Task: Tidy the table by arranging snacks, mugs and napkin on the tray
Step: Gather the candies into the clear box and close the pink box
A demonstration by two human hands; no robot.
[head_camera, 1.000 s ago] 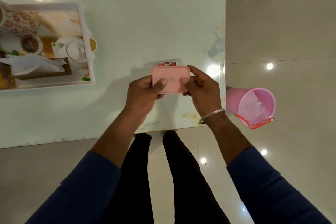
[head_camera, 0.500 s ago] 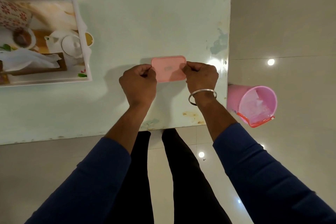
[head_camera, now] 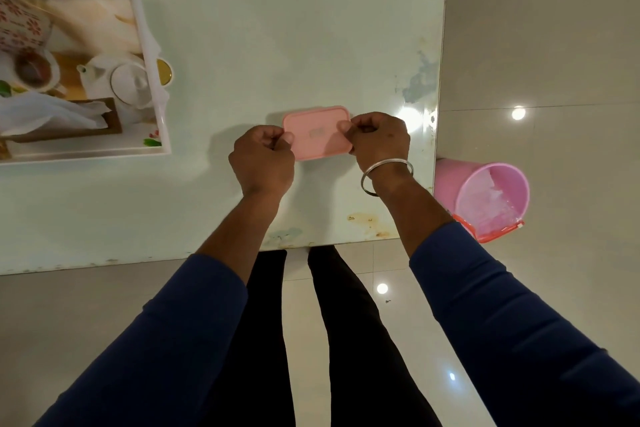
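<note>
A small snack box with a pink lid (head_camera: 317, 132) rests on the pale table near its right edge. My left hand (head_camera: 263, 159) grips the lid's left side and my right hand (head_camera: 377, 137) grips its right side, thumbs pressing on top. The box body under the lid is hidden. At the far left stands the white tray (head_camera: 152, 45), printed with a teapot picture. On it a flowered mug (head_camera: 20, 24) lies at the top left and a white napkin (head_camera: 48, 114) lies lower down.
The table's front edge (head_camera: 138, 258) and right edge (head_camera: 441, 80) are close to the box. A pink bucket (head_camera: 485, 198) stands on the tiled floor to the right of the table. My legs show below the front edge.
The pink lid, held up above the box a second ago, has come down flat onto it. Both hands have shifted to its two short sides and pressed on it.
</note>
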